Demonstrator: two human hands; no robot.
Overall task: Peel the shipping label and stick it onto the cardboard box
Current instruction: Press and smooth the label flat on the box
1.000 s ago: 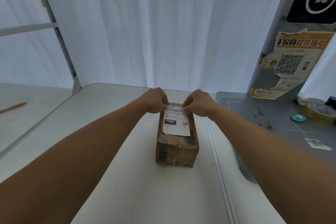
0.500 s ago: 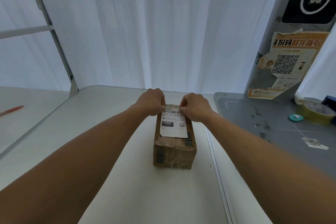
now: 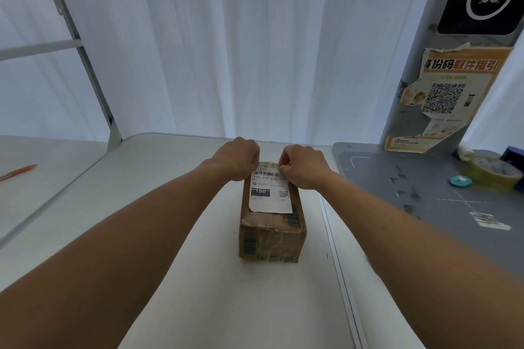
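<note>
A small brown cardboard box [image 3: 272,238], wrapped in clear tape, stands lengthwise in the middle of the white table [image 3: 175,235]. A white shipping label [image 3: 270,195] with a barcode, a QR code and "150" lies on the box's top. My left hand [image 3: 236,157] pinches the label's far left corner with curled fingers. My right hand [image 3: 302,166] pinches the far right corner. Both hands sit over the box's far end and hide it. The label's near edge rests flat on the box.
A grey mat [image 3: 431,193] lies to the right, holding a tape roll [image 3: 492,168] and a small teal disc [image 3: 460,181]. A torn orange poster [image 3: 445,99] hangs on a grey post behind it. A red pen [image 3: 18,171] lies on the left table. White curtains hang behind.
The view has shifted slightly, and my hands have stayed at the label's far corners. The label lies a little flatter and squarer on the box top.
</note>
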